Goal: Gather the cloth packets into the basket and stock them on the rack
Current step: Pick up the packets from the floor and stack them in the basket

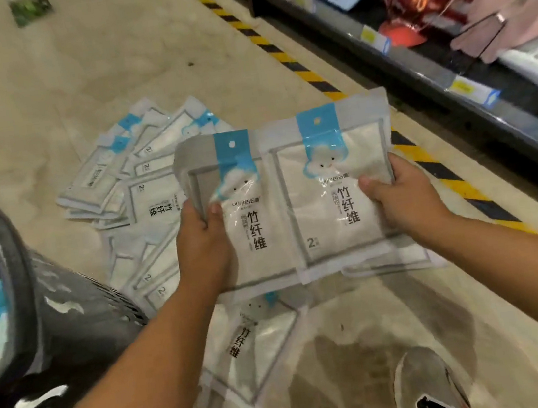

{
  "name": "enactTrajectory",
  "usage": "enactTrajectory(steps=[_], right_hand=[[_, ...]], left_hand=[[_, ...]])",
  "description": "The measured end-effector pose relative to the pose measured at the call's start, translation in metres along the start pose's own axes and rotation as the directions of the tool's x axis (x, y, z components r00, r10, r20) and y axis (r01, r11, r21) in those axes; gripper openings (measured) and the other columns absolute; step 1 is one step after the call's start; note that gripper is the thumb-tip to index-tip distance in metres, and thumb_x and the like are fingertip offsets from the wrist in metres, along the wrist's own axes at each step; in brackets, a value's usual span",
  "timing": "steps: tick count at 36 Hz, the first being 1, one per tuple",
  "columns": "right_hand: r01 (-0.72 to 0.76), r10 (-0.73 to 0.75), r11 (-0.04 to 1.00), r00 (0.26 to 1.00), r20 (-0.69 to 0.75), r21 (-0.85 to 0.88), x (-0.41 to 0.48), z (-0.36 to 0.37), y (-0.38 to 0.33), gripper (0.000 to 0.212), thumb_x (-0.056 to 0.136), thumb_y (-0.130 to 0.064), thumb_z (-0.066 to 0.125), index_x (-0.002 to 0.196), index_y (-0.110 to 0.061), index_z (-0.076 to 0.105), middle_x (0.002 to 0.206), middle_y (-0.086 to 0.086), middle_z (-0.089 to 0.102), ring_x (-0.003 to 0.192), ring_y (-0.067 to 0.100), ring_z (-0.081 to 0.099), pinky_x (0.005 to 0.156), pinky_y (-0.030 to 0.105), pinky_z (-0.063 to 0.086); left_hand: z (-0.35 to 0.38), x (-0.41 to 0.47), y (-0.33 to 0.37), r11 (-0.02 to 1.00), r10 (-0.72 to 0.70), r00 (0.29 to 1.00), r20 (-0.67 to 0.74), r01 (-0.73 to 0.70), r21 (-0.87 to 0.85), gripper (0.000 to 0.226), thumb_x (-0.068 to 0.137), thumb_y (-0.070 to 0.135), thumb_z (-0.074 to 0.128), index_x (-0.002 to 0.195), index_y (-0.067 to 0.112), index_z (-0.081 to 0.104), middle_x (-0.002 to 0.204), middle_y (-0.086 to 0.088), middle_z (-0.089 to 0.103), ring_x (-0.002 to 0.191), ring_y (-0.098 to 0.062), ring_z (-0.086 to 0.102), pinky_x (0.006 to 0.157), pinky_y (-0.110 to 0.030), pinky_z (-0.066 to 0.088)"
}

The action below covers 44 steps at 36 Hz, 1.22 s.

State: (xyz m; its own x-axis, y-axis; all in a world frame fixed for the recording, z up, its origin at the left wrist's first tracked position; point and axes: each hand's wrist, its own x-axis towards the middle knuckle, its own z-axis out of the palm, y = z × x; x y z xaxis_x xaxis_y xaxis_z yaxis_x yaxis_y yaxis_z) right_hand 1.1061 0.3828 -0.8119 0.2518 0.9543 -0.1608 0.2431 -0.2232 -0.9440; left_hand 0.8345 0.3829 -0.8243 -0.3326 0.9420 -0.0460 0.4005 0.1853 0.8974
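Above the concrete floor (137, 66), left hand (203, 240) and right hand (401, 199) pinch 2 packets (333, 229) side by side; stack them squarely before lowering into the basket (69, 318).

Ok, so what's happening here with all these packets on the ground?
A person is collecting cloth packets. The left hand grips the left packet and the right hand grips the right packet, held side by side above the floor. Other loose packets lie heaped on the floor. The basket sits at the left, apparently with some inside. The rack is at the right.
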Motion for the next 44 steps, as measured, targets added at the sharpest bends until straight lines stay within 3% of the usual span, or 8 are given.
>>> enactTrajectory(steps=[5,7,10,14,19,30,37,44], right_hand=[[0.164,-0.164,0.987,0.986,-0.041,-0.005,0.012,-0.006,-0.086,0.020,0.094,-0.018,0.068,0.095,-0.037,0.068,0.098,-0.012,0.075,0.097,0.015,0.071,0.092,0.045,0.057],[0.228,-0.227,0.974,0.973,-0.041,0.004,0.010,-0.001,-0.118,0.022,0.092,-0.020,0.068,0.094,-0.042,0.069,0.099,-0.013,0.075,0.098,0.014,0.071,0.092,0.046,0.057],[0.308,-0.306,0.951,0.951,-0.042,0.034,0.006,0.009,-0.159,0.024,0.094,-0.014,0.067,0.095,-0.038,0.068,0.091,-0.020,0.075,0.087,0.001,0.070,0.085,0.036,0.057],[0.374,-0.376,0.926,0.926,0.028,0.056,-0.005,0.034,-0.203,0.020,0.095,-0.011,0.066,0.102,-0.029,0.068,0.096,-0.011,0.076,0.089,0.007,0.072,0.086,0.038,0.058],[0.426,-0.426,0.904,0.896,0.127,0.033,-0.028,0.087,-0.246,0.018,0.092,-0.018,0.068,0.101,-0.034,0.069,0.102,-0.008,0.076,0.097,0.016,0.072,0.093,0.050,0.056],[0.456,-0.417,0.890,0.823,0.386,-0.011,-0.098,0.234,-0.287,0.018,0.092,-0.012,0.068,0.092,-0.030,0.067,0.093,-0.008,0.074,0.088,0.016,0.071,0.084,0.034,0.056],[0.402,-0.252,0.900,0.795,0.552,-0.168,-0.139,0.322,-0.271,0.022,0.092,-0.017,0.066,0.114,-0.019,0.068,0.105,0.002,0.072,0.095,0.025,0.067,0.087,0.036,0.053],[0.453,-0.073,0.787,0.742,0.666,-0.419,-0.159,0.383,-0.240,0.019,0.096,-0.017,0.050,0.109,-0.013,0.063,0.106,0.007,0.065,0.089,0.025,0.060,0.068,0.030,0.044]], left_hand=[[-0.034,0.025,0.066,0.987,0.116,0.988,-0.097,-0.126,-0.099,0.007,0.104,0.030,0.049,0.110,0.027,0.051,0.090,0.019,0.057,0.081,0.006,0.052,0.060,-0.008,0.036],[-0.052,0.030,0.088,0.977,0.159,0.978,-0.138,-0.176,-0.121,0.016,0.104,0.030,0.049,0.115,0.020,0.054,0.098,0.015,0.060,0.087,0.000,0.056,0.066,-0.003,0.038],[-0.080,0.032,0.118,0.964,0.168,0.966,-0.197,-0.203,-0.171,0.032,0.103,0.031,0.050,0.129,0.013,0.053,0.119,0.003,0.064,0.111,-0.017,0.059,0.092,-0.024,0.045],[-0.132,0.035,0.137,0.959,0.164,0.953,-0.254,-0.214,-0.184,0.013,0.103,0.033,0.050,0.114,0.027,0.052,0.108,0.003,0.066,0.100,-0.020,0.063,0.090,-0.041,0.052],[-0.210,0.031,0.131,0.967,0.144,0.919,-0.366,-0.210,-0.146,0.021,0.103,0.032,0.051,0.117,0.018,0.056,0.091,0.015,0.059,0.085,-0.009,0.059,0.071,-0.025,0.045],[-0.362,-0.019,0.058,0.974,-0.082,0.851,-0.520,-0.043,-0.224,0.022,0.102,0.032,0.053,0.123,0.029,0.059,0.109,0.007,0.070,0.101,-0.016,0.067,0.095,-0.045,0.053],[-0.418,-0.050,-0.004,0.957,-0.263,0.791,-0.553,0.138,-0.256,0.016,0.103,0.028,0.051,0.119,0.027,0.057,0.100,0.010,0.066,0.092,-0.011,0.063,0.072,-0.029,0.047],[-0.437,-0.063,-0.087,0.866,-0.498,0.728,-0.472,0.447,-0.224,0.040,0.092,0.040,0.052,0.125,0.018,0.057,0.109,-0.007,0.069,0.098,-0.030,0.065,0.094,-0.051,0.053]])
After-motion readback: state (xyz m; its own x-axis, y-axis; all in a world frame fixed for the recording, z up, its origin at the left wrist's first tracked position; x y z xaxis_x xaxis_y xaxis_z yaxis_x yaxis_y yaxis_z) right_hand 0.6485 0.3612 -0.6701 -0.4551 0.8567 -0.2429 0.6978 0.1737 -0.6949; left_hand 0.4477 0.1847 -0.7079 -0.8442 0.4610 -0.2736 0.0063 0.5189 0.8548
